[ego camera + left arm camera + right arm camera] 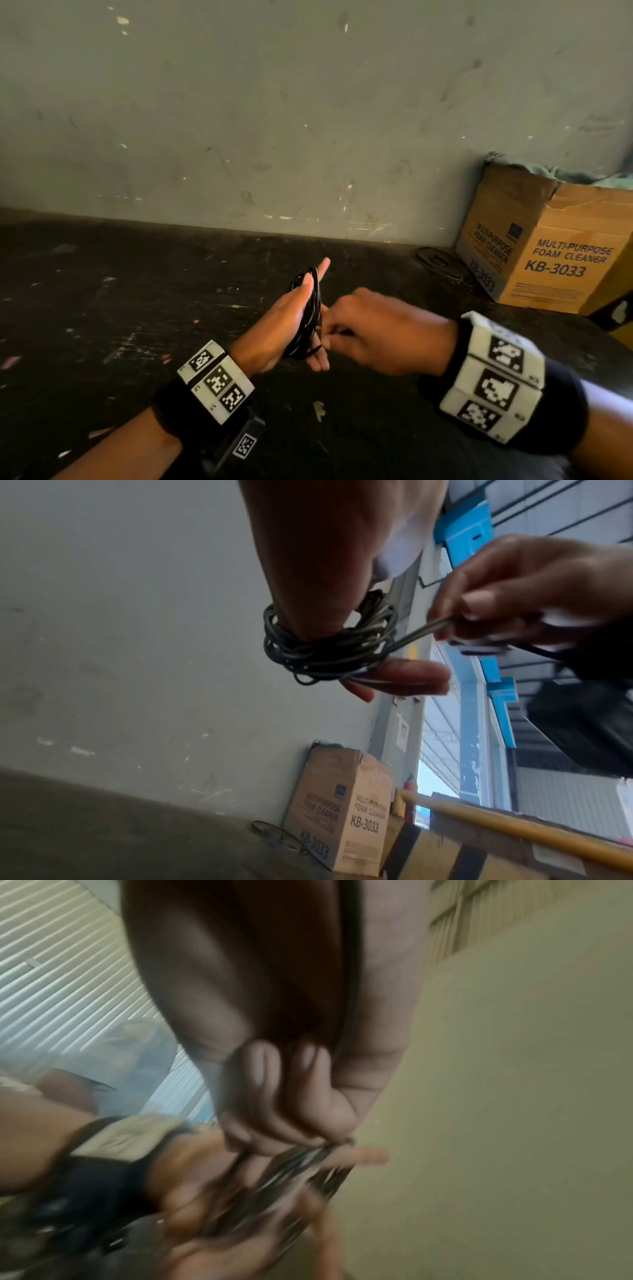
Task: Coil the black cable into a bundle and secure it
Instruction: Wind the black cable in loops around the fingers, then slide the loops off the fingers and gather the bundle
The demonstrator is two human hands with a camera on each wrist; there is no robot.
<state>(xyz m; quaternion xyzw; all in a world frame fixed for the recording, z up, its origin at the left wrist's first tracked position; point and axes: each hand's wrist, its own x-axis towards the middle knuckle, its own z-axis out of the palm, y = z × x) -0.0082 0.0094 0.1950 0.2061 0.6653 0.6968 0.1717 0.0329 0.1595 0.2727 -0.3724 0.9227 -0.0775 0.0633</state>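
Black, thin, glossy cable (307, 313) sits wound in many loops around the left hand (287, 329), running between the raised thumb and the outstretched fingers, held above the dark, scuffed surface (137, 308). That hand's fingers are straight and spread, serving as a form for the coil rather than clamping it. The right hand (373, 330) is curled, its fingertips (479, 607) pinching the free end of the cable, which runs taut from the loops in the left wrist view.

The main risk, as I judge it, is the loops slipping off: with the left fingers straight, nothing but tension keeps the turns in place, and relaxing the spread or tilting the hand could let them slide off the fingertips and spring open. Pulling the end too hard could cinch the turns tight onto the hand. If the pinch slips, the tail could unwind. A brown cardboard box printed "MULTI-PURPOSE FOAM CLEANER" (555, 246) stands well apart by the wall.
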